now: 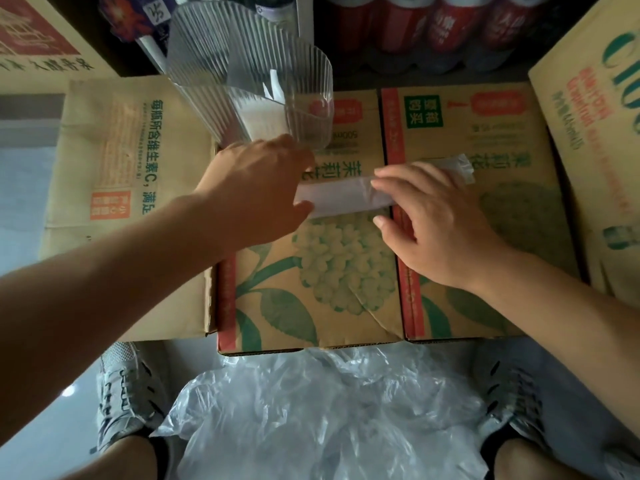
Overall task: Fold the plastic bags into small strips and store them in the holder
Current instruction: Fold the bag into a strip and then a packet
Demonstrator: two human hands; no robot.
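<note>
Just beyond the left hand (256, 188) stands the holder (214, 64), a clear ribbed plastic tub on the same cardboard box (346, 299) that both hands work on. Through its see-through wall a whitish folded piece of plastic shows in the lower part, close to the left hand's knuckles; how many pieces are in there cannot be told. Between the two hands lies the folded strip (343, 197), a white plastic bag flattened into a long narrow band. Its long axis runs from hand to hand, left to right across the box top, and it slants a little away from the person toward its right end. That right end pokes out past the fingertips of the right hand (436, 223), slightly crumpled. The left end disappears into the left hand, which holds it between the thumb on the near edge and the curled fingers on the far edge. The right hand lies flat on the strip with its fingers straight and close together, pressing it to the cardboard, while its thumb rests apart on the box on the near side of the strip. Nearer to the person than both wrists, off the box edge and between the two shoes (128, 393), a heap of loose bags (311, 417) lies crumpled and translucent. Far beyond the right hand stands a row of red bottles (443, 26).
</note>
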